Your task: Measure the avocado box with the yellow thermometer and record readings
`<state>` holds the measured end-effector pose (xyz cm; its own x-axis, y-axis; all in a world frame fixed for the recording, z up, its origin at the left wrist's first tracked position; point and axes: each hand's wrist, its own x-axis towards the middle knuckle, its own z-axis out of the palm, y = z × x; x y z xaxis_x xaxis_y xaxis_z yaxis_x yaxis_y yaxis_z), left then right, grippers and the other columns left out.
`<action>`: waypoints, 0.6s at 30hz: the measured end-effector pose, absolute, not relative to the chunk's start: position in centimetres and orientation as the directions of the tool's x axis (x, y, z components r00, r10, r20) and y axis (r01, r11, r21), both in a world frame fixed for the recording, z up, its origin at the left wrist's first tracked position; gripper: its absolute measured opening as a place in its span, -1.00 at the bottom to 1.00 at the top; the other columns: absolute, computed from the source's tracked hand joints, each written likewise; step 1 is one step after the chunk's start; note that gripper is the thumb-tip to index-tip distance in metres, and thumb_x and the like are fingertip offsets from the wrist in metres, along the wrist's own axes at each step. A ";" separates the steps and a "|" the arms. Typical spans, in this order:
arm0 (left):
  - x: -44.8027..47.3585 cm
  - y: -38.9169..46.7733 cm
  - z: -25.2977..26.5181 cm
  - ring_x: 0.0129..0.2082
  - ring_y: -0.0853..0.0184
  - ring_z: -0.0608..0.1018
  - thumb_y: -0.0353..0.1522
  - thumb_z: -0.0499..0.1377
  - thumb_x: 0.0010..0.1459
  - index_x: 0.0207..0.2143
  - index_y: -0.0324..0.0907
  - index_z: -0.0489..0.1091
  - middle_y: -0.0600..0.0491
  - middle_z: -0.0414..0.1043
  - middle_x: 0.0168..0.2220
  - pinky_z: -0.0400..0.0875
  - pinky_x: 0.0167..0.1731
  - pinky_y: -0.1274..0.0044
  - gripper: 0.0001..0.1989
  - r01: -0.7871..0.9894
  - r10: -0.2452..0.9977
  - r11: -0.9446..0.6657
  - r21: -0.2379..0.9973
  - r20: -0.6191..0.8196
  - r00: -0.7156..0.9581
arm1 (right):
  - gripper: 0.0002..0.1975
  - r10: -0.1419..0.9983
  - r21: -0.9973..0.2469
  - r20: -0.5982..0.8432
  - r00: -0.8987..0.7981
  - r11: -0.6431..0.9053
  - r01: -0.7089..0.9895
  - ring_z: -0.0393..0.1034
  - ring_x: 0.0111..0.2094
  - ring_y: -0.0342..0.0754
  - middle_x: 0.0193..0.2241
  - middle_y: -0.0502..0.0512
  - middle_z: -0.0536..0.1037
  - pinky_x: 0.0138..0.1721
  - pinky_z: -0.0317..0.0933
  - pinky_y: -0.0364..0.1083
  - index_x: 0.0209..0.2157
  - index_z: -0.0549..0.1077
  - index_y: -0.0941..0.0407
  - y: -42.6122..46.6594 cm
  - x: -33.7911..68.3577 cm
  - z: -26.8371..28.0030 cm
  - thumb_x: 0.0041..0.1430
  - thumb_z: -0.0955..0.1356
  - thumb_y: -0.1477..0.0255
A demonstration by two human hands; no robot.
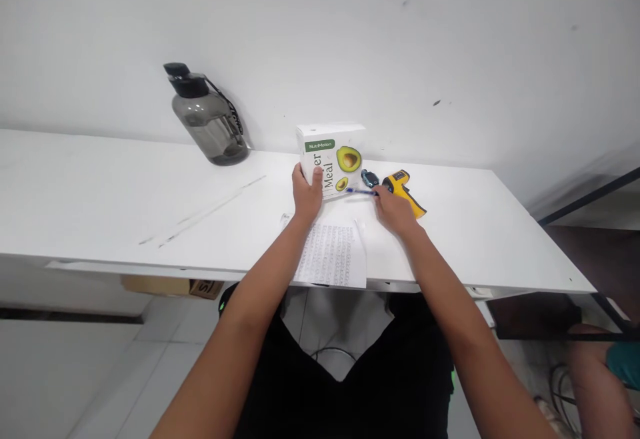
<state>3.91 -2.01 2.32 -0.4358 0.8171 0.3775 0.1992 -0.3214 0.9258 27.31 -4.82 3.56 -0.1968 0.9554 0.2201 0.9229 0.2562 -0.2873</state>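
Note:
A white box (pixel 340 142) with avocado pictures and green print stands upright on the white table. My left hand (pixel 307 193) grips its lower left side, thumb across the front face. In my right hand (pixel 393 210) is a blue pen (pixel 361 191), its end pointing left towards the lower right of the box. Just beyond that hand lies a yellow gun-shaped device (pixel 407 195), partly covered by my fingers. A small dark blue shiny object (pixel 369 178) sits between it and the box. Below the box, a printed sheet of paper (pixel 334 252) hangs slightly over the table's front edge.
A grey see-through water bottle (pixel 210 122) with a black lid stands at the back left, near the wall. Under the white table (pixel 200 192) a cardboard box (pixel 165 285) shows at left. Another person's leg (pixel 597 372) is at lower right, beside a dark frame.

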 end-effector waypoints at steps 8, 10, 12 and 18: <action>3.9 -0.9 1.4 0.26 0.03 0.41 0.01 0.33 0.14 0.16 -0.12 0.23 -0.22 0.32 0.23 0.31 0.27 0.19 -0.32 0.156 0.864 -0.286 0.945 0.325 -0.385 | -0.67 0.910 -0.782 0.411 0.057 0.320 0.534 0.27 -0.53 -0.04 -0.60 -0.08 0.36 -0.40 0.17 -0.06 -0.34 0.34 0.00 -9.1 26.2 3.4 0.25 0.32 0.02; 4.0 -0.8 1.3 0.25 0.05 0.41 -0.03 0.37 0.10 0.14 -0.10 0.22 -0.19 0.31 0.22 0.32 0.26 0.19 -0.32 0.142 0.873 -0.280 0.949 0.313 -0.373 | -0.69 0.945 -0.867 0.301 -0.126 0.327 0.375 0.24 -0.55 -0.07 -0.61 -0.10 0.36 -0.43 0.15 -0.08 -0.25 0.38 0.01 -11.1 25.2 2.8 0.27 0.30 0.05; 4.2 -0.7 1.2 0.24 0.06 0.42 -0.07 0.40 0.07 0.12 -0.09 0.20 -0.17 0.31 0.20 0.34 0.25 0.19 -0.32 0.131 0.889 -0.263 0.956 0.293 -0.352 | -0.68 0.941 -0.912 0.206 -0.270 0.285 0.295 0.25 -0.54 -0.08 -0.57 -0.07 0.43 -0.41 0.19 -0.08 -0.26 0.40 0.02 -12.3 24.5 2.3 0.29 0.26 0.06; 4.6 -1.0 0.8 0.23 0.03 0.45 -0.09 0.45 -0.02 0.12 -0.07 0.15 -0.16 0.34 0.18 0.40 0.18 0.17 -0.23 0.149 0.926 -0.241 0.959 0.273 -0.260 | -0.59 0.976 -0.854 0.084 -0.203 0.175 0.490 0.39 -0.40 0.00 -0.57 0.02 0.47 -0.30 0.25 -0.04 -0.54 0.43 0.04 -12.6 24.0 2.6 0.21 0.31 0.04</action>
<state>4.65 -1.02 0.76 -0.2600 0.9261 0.2733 0.1488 -0.2412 0.9590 23.96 -12.59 2.59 -0.2033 0.9755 0.0837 0.4896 0.1753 -0.8542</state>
